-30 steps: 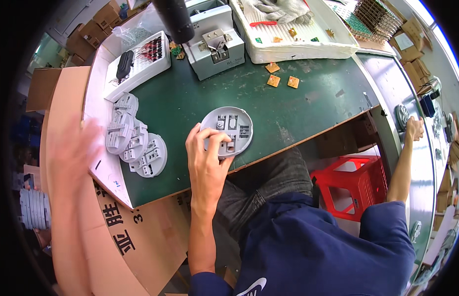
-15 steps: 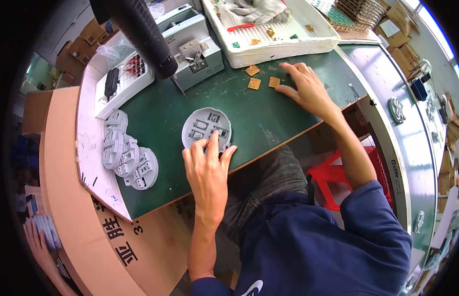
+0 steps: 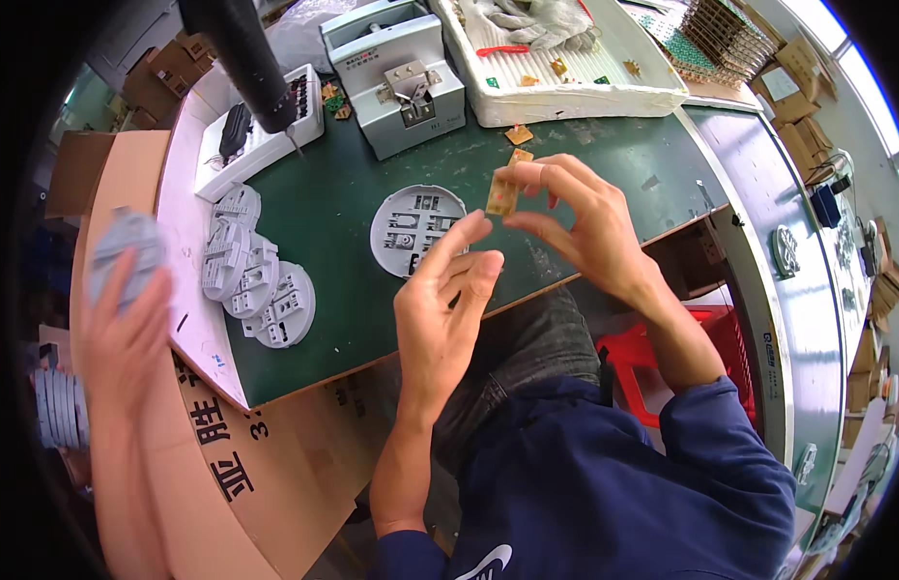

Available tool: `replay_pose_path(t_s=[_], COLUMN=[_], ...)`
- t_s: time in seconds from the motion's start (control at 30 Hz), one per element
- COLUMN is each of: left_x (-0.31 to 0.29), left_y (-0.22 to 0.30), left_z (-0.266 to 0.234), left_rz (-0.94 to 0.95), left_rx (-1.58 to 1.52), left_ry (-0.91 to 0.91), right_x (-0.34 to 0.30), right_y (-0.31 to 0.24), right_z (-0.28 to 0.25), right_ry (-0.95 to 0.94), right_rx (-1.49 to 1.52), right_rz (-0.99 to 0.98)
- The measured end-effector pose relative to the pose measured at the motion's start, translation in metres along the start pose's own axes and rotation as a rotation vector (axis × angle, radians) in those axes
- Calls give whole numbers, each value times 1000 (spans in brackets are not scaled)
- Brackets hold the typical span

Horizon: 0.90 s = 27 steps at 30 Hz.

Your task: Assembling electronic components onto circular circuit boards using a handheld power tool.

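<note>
My right hand (image 3: 580,217) pinches a small square yellow-brown circuit board (image 3: 501,196) above the green bench. My left hand (image 3: 444,290) is open, fingers stretched toward that board, with nothing in it. Partly behind the left fingers, a round light-grey plastic housing (image 3: 396,217) lies with its moulded compartments facing up. Two more square boards lie on the bench: one board (image 3: 519,134) near the white foam tray, and another board (image 3: 520,155) partly covered by my right fingers.
Several grey housings (image 3: 285,304) overlap at the bench's left. An electric screwdriver (image 3: 251,72) hangs above, beside a grey metal machine (image 3: 396,82). The foam tray (image 3: 594,108) stands at the back. Another person's hand (image 3: 126,329) holds a grey round part (image 3: 126,253) at far left.
My right hand has picked up a board and brought it leftward. My left hand has let go of the housing. Another person's hand has risen at the left with a grey part. The view has shifted.
</note>
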<state>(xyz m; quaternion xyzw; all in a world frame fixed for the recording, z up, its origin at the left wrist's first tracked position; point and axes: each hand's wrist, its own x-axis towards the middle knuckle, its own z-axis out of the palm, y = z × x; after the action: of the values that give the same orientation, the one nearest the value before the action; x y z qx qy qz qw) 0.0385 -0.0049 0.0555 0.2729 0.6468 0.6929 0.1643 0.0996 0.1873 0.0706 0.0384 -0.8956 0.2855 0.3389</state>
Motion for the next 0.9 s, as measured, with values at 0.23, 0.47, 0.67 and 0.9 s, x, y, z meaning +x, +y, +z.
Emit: replay_pose_path(t_s=[0.23, 0.47, 0.67, 0.9], left_x=[7, 12, 11, 10], left_y=[-3, -6, -14, -18], left_z=[-7, -15, -17, -16], left_rz=[-11, 630, 760, 690], left_rx=[-244, 659, 786, 663], left_ry=[16, 170, 110, 151], right_x=[0, 6, 6, -4], right_y=[-22, -19, -17, -23], right_z=[13, 5, 3, 3], right_ry=[-76, -268, -338, -304], right_rx=[156, 930, 873, 366], right_rz=[5, 657, 629, 311])
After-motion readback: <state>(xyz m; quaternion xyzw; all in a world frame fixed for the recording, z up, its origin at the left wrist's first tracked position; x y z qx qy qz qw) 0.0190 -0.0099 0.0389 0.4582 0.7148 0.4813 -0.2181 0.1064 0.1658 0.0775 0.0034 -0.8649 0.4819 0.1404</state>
